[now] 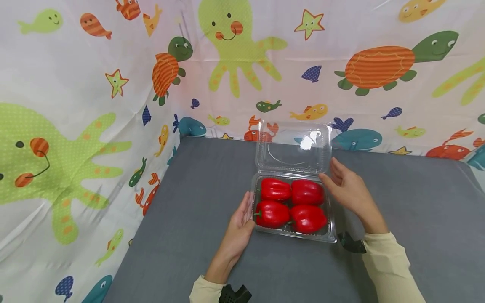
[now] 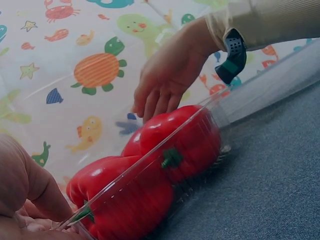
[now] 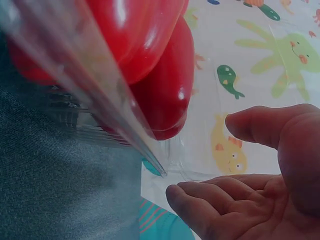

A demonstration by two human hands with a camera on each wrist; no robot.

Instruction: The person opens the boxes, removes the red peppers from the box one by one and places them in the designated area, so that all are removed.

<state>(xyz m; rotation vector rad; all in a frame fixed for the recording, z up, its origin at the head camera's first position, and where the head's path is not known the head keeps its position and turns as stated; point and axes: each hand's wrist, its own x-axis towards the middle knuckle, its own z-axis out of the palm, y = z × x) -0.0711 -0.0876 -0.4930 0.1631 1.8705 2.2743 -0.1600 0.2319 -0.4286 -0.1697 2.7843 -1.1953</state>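
A clear plastic clamshell container [image 1: 331, 229] lies on the grey table with its lid [image 1: 293, 158] raised at the back. Several shiny red bell peppers [image 1: 273, 213] fill its base in two rows; green stems show on some. My left hand [image 1: 238, 223] holds the left side of the container, its thumb and fingers pinching the rim in the left wrist view. Close to the back right corner, by the hinge, is my right hand [image 1: 350, 187]. In the right wrist view its fingers [image 3: 215, 200] are extended, with a gap to the thumb and nothing gripped.
The grey table [image 1: 189, 210] stretches out on both sides of the container. A white curtain [image 1: 360, 25] printed with sea animals hangs behind and to the left. Dark devices [image 1: 350, 243] are strapped at both wrists, over pale sleeves.
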